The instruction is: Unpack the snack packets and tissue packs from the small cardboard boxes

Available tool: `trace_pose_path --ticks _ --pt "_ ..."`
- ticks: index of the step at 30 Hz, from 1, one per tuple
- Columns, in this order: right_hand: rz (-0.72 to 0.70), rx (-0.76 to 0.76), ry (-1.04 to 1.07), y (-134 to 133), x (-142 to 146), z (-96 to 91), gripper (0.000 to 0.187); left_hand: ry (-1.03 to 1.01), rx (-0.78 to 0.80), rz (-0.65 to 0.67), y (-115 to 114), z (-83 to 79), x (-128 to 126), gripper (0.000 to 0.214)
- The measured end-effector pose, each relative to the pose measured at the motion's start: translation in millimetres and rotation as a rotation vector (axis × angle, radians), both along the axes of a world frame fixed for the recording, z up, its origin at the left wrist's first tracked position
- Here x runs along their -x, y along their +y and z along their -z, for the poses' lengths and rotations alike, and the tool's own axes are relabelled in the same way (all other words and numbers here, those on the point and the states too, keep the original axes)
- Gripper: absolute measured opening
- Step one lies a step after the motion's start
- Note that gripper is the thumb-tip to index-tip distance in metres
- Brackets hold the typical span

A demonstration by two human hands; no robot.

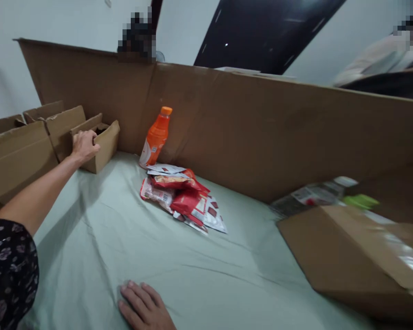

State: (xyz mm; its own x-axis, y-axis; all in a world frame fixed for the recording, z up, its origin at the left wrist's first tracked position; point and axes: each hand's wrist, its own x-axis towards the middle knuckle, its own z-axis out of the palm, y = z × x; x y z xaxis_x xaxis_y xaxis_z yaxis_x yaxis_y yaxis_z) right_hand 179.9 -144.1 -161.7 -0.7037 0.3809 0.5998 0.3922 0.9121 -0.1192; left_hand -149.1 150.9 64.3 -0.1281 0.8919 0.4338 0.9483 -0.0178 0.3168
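At the far left, my left hand [85, 145] is on a small open cardboard box [105, 149], its bent fingers gripping the upper edge. The fingertips are partly hidden, and the box's inside is mostly out of sight. My right hand [144, 306] lies flat on the pale green cloth [206, 284] near the bottom of the view, holding nothing. Beyond it is a pile of red and white snack packets [186, 197]. An orange drink bottle [155, 137] stands behind the pile, close to the cardboard wall.
Larger open cardboard boxes [19, 156] stand beside the small one. A tall cardboard wall [278, 133] runs along the back. At right is another cardboard box [351, 256], blurred, with a clear plastic bottle [309, 197] and a green item [360, 201] behind it. People are beyond the wall.
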Motion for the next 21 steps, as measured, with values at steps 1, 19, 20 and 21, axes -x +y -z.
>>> trace_pose_path --ticks 1,19,20,21 --pt "0.002 0.047 0.034 -2 2 -2.4 0.045 0.014 0.005 0.029 -7 -0.4 0 0.033" --pt "0.483 0.930 0.939 11 -63 -97.7 0.054 -0.192 -0.006 0.969 -292 -8.5 -59 0.027" --pt "0.457 0.968 0.922 9 -64 -101.7 0.056 -0.195 -0.008 0.983 -293 -8.4 -67 0.028" --pt "0.439 0.992 0.898 7 -65 -104.3 0.057 -0.195 -0.018 0.992 -293 -7.7 -74 0.028"
